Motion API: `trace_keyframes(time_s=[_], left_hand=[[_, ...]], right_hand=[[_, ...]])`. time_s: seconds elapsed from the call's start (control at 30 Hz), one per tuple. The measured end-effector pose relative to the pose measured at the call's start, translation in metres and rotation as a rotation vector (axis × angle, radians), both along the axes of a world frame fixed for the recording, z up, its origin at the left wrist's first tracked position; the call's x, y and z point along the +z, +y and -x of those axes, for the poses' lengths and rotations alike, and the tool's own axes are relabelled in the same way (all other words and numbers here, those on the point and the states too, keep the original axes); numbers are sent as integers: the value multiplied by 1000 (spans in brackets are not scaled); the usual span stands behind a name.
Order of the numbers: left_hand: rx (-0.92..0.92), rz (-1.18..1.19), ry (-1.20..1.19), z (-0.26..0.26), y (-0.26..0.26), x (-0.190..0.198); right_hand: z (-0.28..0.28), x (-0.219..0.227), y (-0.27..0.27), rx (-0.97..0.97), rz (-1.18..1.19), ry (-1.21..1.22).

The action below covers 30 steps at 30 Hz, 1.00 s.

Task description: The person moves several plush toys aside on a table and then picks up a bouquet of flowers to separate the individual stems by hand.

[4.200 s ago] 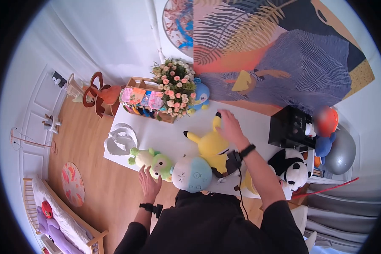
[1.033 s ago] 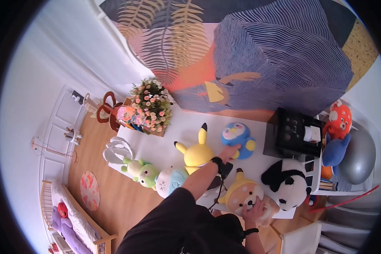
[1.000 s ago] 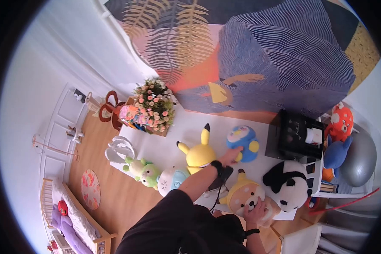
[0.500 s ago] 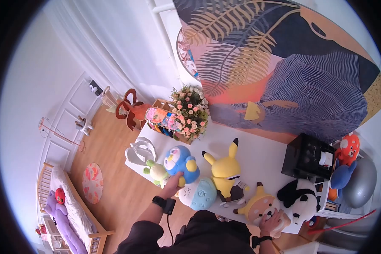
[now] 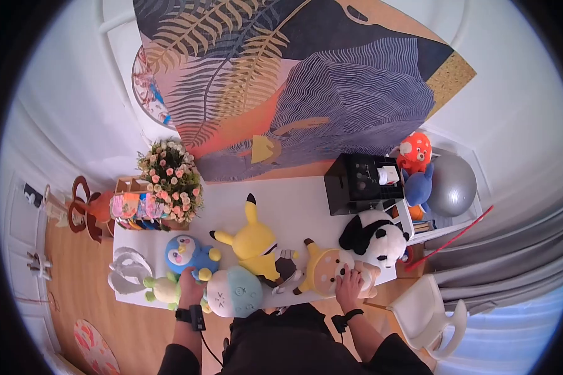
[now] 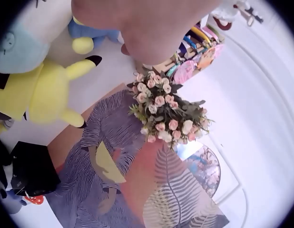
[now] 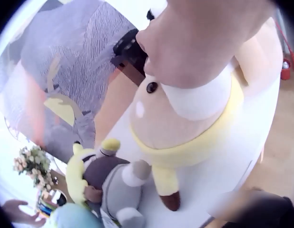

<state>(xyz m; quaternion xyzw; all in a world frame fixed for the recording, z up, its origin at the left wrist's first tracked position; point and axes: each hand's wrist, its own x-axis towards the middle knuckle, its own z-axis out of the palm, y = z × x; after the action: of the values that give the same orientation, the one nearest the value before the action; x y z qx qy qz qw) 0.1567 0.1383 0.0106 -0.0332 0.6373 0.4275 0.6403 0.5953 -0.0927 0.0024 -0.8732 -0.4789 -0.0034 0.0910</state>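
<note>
In the head view my left hand point(image 5: 191, 289) is at the lower side of a blue penguin plush point(image 5: 182, 251), its fingertips overlapping the toy near a yellow foot. The penguin lies behind a green plush point(image 5: 164, 290) and a white-and-mint round plush point(image 5: 234, 292). Seen from the right wrist, the left hand's fingers point(image 7: 38, 221) are apart and loosely bent. My right hand point(image 5: 350, 286) rests on the muzzle of a shiba plush point(image 5: 326, 270) in a yellow hood, covering part of its face. A yellow Pikachu plush point(image 5: 255, 244) lies between the two hands.
A panda plush point(image 5: 375, 239) and a black box point(image 5: 351, 184) occupy the table's right end. Roses point(image 5: 172, 178) and a wooden rack point(image 5: 131, 186) stand at the back left, a white looped object point(image 5: 128, 272) nearer. A white chair point(image 5: 422, 312) is at right.
My left hand has carried the penguin from beside the Pikachu to the table's left part, where it lies behind the green plush. The right hand stays on the shiba. The head view has shifted.
</note>
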Motion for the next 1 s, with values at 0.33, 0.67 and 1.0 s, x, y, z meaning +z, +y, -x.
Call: trace_keyframes(time_s=[0.33,0.67,1.0], left_hand=[[-1031,-445,-4,-54,11,39],[-1425,-625,201,-109,-15,30],[-1421,-649,440,-171,-50,28]], right_hand=[[39,52,-19,-110,-158,0],[-5,59,-63,-279,-175,23],[-133,78,-48,-250,-378,90]])
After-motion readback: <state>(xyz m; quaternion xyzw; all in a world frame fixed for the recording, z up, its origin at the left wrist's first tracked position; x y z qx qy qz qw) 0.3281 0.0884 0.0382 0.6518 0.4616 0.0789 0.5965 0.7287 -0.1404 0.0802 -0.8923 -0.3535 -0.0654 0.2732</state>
